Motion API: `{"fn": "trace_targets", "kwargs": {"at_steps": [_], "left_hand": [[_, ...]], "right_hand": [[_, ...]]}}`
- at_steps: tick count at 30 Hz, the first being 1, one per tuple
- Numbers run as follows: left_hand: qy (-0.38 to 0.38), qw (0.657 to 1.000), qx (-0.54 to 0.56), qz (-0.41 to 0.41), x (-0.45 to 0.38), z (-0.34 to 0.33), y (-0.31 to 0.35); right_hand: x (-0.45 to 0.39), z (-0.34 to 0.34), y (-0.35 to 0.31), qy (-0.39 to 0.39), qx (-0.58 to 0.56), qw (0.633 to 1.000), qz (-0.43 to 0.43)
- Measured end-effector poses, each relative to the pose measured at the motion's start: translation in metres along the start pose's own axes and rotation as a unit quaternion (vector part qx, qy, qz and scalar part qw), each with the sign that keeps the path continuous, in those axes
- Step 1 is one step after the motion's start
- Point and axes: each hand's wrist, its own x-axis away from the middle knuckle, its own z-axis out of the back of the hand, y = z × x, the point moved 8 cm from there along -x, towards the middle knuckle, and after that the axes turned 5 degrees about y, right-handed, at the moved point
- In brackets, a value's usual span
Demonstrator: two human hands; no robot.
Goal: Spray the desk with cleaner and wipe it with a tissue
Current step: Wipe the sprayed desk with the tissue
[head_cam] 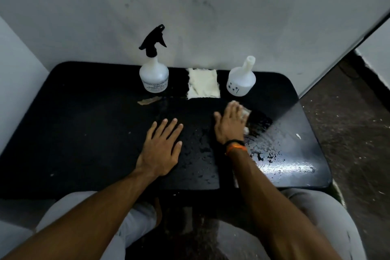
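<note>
The black table point(84, 133) is wet with droplets on its near right. The sprayer point(153, 74) stands at the far edge, so wiping is underway. The left hand point(162, 148) lies flat, fingers released; the right hand point(231, 122) presses the tissue point(245, 114) flat. Next, I judge, sweep toward the droplets.

Spray bottle point(153, 74) label shows "INDIA", rest blurred.

The tissue point(244, 114) lies mostly hidden under the right hand point(231, 123), only its edges showing past the blurred fingers point(236, 108). Print on the sprayer point(153, 74) label is too small to read.
</note>
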Motion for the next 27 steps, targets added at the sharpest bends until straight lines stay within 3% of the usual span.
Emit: {"fn": "trace_targets", "kwargs": {"at_steps": [3, 6, 9, 13, 16, 19, 23, 27], "left_hand": [[0.001, 1.000, 0.004, -0.001, -0.001, 0.000, 0.000], [0.001, 1.000, 0.001, -0.004, 0.000, -0.001, 0.000], [-0.002, 1.000, -0.003, 0.001, 0.000, -0.001, -0.001], [-0.014, 1.000, -0.003, 0.003, 0.000, -0.002, -0.001], [-0.012, 1.000, 0.005, 0.001, 0.001, -0.001, 0.000], [0.008, 1.000, 0.029, 0.008, -0.001, 0.004, -0.001], [0.020, 0.998, 0.059, 0.008, -0.001, 0.011, 0.001], [0.026, 0.999, 0.038, 0.010, -0.001, 0.016, 0.005]], "right_hand": [[0.039, -0.019, -0.062, -0.014, 0.001, 0.989, 0.145], [0.099, -0.025, -0.075, -0.012, -0.021, 0.967, 0.253], [0.106, -0.018, -0.035, 0.011, -0.019, 0.975, 0.221], [0.048, -0.008, 0.027, 0.007, 0.044, 0.998, 0.048], [0.004, -0.006, 0.018, -0.020, 0.026, 0.999, 0.014], [-0.004, -0.014, -0.041, -0.029, 0.029, 0.995, 0.090], [0.056, -0.026, -0.113, -0.033, 0.009, 0.969, 0.244], [0.147, -0.021, -0.090, -0.009, -0.050, 0.957, 0.287]]}}
